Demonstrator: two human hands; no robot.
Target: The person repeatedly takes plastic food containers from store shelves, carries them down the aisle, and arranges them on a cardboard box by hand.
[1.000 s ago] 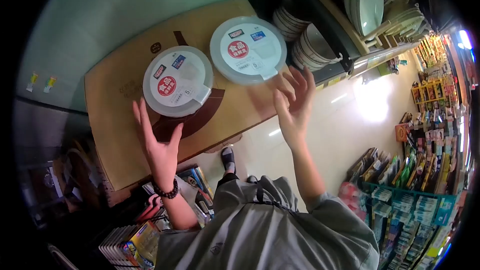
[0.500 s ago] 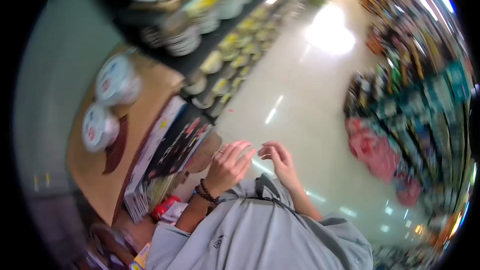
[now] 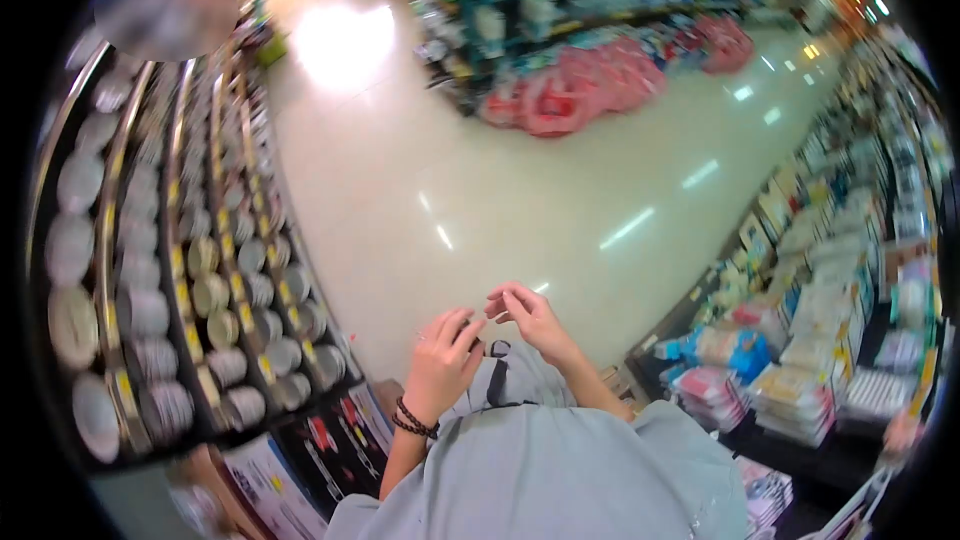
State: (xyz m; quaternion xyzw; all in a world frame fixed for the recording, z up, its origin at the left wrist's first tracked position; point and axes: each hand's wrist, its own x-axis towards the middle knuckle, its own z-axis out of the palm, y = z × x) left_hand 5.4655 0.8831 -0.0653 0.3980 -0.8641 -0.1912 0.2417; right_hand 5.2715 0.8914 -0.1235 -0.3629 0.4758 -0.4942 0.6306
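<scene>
My left hand [image 3: 445,352] is in front of my waist, with a dark beaded bracelet [image 3: 413,420] on the wrist. Its fingers are bent and apart, and I see nothing in them. Close by, my right hand [image 3: 525,315] has loosely curved fingers that point at the left hand and hold nothing visible. A small gap seems to lie between the fingertips of both hands. Beneath them are the grey shirt [image 3: 570,460] I wear, with a black strap [image 3: 498,377] at its front, and the pale shop floor [image 3: 400,270].
On the left, a shelf rack holds rows of bowls and plates [image 3: 140,315]. Dark printed boxes [image 3: 335,450] stand below it. Shelves with packaged goods [image 3: 800,360] line the right. Ahead, pink bags [image 3: 575,90] lie by another shelf. A hand [image 3: 903,432] shows at the far right.
My view has swung to the right. The bowl rack now stands on the left, the pink bags are ahead, and the right-hand shelves have come into view. Both hands remain before my waist.
</scene>
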